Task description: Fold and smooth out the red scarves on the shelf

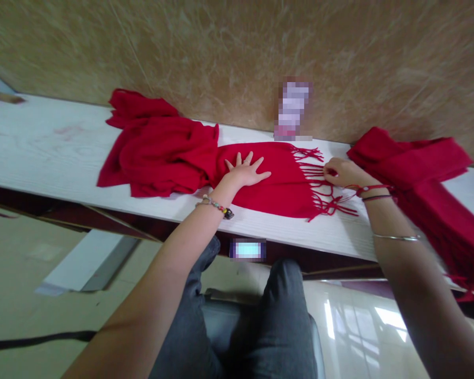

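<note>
A red fringed scarf lies across the white tabletop, its right end flat and its left part heaped in loose folds. Fingers spread wide, my left hand presses flat on the smooth section. At the fringe on the scarf's right end, my right hand is closed, with thumb and fingertips pinched at the strands. Some strands are separate and straight, while others look tangled or crossed near the lower corner.
Another red scarf lies folded at the right, hanging over the front edge. A blurred-out upright item stands against the brown wall. The narrow white table runs along the wall. A pale box sits on the floor.
</note>
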Available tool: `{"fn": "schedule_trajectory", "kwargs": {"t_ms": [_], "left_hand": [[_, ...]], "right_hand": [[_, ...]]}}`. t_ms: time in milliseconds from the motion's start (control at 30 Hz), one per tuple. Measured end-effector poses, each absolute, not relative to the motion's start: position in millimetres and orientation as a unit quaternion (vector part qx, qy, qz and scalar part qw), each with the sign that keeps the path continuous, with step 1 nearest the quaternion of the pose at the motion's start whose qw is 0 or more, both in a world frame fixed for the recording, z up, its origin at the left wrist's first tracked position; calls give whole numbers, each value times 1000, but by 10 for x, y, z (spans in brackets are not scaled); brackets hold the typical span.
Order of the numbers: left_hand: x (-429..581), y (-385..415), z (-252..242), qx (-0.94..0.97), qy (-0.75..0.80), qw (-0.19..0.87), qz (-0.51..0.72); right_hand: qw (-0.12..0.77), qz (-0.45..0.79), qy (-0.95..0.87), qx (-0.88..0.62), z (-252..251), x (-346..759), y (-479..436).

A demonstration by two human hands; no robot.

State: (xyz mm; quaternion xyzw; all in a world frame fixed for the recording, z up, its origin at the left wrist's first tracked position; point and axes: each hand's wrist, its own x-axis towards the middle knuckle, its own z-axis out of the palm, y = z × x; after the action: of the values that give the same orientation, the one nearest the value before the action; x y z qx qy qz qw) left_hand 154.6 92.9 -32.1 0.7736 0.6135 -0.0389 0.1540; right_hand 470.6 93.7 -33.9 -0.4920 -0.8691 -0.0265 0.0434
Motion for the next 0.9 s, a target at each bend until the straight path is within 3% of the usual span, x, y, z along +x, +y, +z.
{"fn": "schedule_trajectory", "kwargs": {"t_ms": [133,300,467,667,767,900], "left_hand": [[1540,937,-324,775,612,152,-40],[1544,935,-310,776,610,155,-39],[1547,923,-283,774,610,162,-42],[1555,902,-254,773,611,165,-47],[1558,904,-249,772,611,167,-44],[1553,923,-254,772,610,173,-44]], "right_hand": [[84,-84,-835,-537,-377,4780,929],[223,-77,-869,-435,-349,4369,816],[166,8,-916,-364,-374,4119,828],[136,-15,-850,-510,-413,4715,883],[181,-24,-816,-548,-389,4867,849],[262,-7,-838,-479,-324,4593,804]]}}
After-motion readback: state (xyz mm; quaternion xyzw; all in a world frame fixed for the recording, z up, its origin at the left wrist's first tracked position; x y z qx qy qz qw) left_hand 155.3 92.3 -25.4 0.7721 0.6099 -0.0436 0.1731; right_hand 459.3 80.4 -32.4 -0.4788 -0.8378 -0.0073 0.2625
